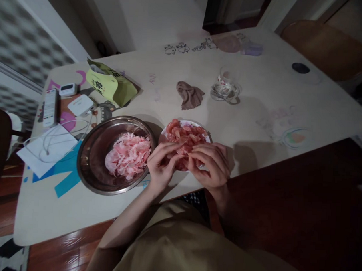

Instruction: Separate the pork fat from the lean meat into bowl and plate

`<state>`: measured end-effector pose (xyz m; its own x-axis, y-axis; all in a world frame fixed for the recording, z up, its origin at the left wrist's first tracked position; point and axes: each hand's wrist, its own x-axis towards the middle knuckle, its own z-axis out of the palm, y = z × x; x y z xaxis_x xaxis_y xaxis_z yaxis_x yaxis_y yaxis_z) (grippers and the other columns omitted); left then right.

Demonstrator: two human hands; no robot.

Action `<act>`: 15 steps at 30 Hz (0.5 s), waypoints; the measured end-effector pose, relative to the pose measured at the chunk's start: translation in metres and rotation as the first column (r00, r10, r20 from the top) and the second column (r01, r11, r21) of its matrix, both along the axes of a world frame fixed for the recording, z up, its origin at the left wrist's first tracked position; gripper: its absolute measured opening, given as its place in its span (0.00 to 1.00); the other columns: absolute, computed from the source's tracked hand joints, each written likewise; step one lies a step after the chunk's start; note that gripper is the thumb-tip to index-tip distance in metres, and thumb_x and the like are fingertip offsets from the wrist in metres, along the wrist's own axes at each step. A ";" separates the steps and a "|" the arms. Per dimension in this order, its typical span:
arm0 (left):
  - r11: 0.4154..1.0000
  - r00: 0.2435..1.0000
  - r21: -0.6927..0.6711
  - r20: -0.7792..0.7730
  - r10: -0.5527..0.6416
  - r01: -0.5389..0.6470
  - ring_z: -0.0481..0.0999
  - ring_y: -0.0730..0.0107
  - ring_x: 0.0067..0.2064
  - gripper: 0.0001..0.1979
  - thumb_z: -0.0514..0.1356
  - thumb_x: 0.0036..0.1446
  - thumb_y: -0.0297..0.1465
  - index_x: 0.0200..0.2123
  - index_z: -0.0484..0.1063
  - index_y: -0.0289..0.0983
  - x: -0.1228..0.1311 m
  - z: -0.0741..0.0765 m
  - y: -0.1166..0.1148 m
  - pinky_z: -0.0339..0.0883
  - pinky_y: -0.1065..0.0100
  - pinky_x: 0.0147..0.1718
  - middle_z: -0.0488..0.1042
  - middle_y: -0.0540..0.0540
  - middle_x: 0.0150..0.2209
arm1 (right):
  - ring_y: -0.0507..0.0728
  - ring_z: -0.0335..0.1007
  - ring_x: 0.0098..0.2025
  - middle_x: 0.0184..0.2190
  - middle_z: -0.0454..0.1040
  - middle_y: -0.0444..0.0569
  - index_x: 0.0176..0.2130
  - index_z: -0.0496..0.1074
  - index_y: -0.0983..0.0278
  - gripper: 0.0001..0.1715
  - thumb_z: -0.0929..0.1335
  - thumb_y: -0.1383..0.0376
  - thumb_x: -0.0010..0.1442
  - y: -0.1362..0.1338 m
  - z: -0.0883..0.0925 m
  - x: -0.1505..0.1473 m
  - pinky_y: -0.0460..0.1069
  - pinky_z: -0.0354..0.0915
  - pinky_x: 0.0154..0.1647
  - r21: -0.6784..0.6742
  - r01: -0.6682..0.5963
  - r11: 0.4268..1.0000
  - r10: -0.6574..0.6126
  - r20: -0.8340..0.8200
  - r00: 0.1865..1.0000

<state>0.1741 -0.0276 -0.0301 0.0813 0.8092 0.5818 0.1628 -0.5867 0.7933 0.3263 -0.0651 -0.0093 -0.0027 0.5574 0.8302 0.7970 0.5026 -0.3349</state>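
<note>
A white plate [162, 137] heaped with glossy red pieces [185, 132], which look like peeled pomelo flesh, sits near the table's front edge. Over its near side my left hand [163, 162] and my right hand [210, 164] meet, thumbs and fingers pinched around a small reddish piece [185, 149]. The fingers partly hide that piece. To the left of my left hand stands a steel bowl [91, 167]. Inside it lies a pile of pale pink and whitish shreds [129, 155], resembling citrus membrane.
Behind the plate are a crumpled brown cloth [190, 96] and a glass mug [223, 90] of clear liquid. A green-yellow bag [111, 84] stands at back left. Nearby lie a remote control [50, 108], a white box-shaped device [81, 104], cables and a white sheet [46, 150].
</note>
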 end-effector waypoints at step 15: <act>1.000 0.999 0.012 -0.043 -0.007 0.008 0.79 0.70 0.40 0.12 0.67 0.62 0.28 0.49 0.81 0.42 -0.001 -0.001 -0.003 0.74 0.68 0.40 0.81 0.47 0.40 | 0.53 0.81 0.41 0.36 0.84 0.42 0.45 0.78 0.58 0.11 0.74 0.69 0.62 -0.006 0.001 -0.001 0.52 0.66 0.51 0.032 0.126 0.992 -0.129 0.161 0.978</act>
<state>0.1731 -0.0307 -0.0307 0.1126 0.8015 0.5873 0.1926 -0.5975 0.7784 0.3251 -0.0714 -0.0081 -0.0688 0.5439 0.8363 0.8980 0.3989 -0.1855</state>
